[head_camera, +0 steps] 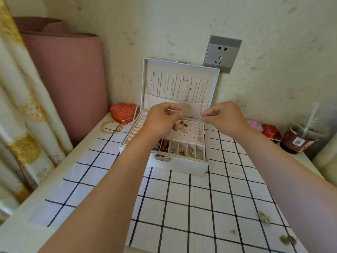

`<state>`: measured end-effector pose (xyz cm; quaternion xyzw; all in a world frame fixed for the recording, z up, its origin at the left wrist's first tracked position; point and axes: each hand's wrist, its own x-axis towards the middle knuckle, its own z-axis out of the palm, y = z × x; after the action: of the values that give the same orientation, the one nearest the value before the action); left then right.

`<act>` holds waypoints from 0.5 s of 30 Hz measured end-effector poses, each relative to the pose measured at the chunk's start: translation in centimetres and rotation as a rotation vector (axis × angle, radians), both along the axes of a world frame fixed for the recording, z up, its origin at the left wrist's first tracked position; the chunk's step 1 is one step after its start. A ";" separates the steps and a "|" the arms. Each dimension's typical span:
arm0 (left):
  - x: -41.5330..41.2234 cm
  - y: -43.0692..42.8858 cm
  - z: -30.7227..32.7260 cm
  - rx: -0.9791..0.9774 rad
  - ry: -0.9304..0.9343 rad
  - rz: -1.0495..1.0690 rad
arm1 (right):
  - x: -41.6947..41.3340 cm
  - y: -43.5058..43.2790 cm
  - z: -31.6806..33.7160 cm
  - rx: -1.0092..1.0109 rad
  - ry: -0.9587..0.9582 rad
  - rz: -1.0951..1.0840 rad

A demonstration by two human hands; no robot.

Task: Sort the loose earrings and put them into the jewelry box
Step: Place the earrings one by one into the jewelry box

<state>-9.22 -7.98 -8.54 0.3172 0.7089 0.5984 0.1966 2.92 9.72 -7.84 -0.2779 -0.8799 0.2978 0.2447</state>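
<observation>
Left hand (pixel 162 116) and right hand (pixel 223 115) hover side by side, fingers curled and tips pinched; whether they hold anything, I cannot tell. Directly below them the jewelry box (pixel 182 166) stands open on the bench (pixel 21 230). Loose earrings (pixel 263 217) lie well behind the right hand, toward the person.

One camera sits on the person's head. It looks forward and down, close to the table (pixel 21 230). The left hand (pixel 160 119) and right hand (pixel 224 115) are mid-picture, with the arms running down to 6 o'clock. The wall (pixel 164 24) fills 12 o'clock.
</observation>
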 end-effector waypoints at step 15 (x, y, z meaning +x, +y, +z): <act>0.5 0.8 -0.7 0.026 0.063 0.010 | -0.7 -0.6 -1.8 0.377 -0.216 0.002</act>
<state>-8.69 -7.20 -9.26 0.3349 0.7083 0.5984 0.1672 2.19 9.08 -9.67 -0.2565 -0.9415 0.0968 0.1962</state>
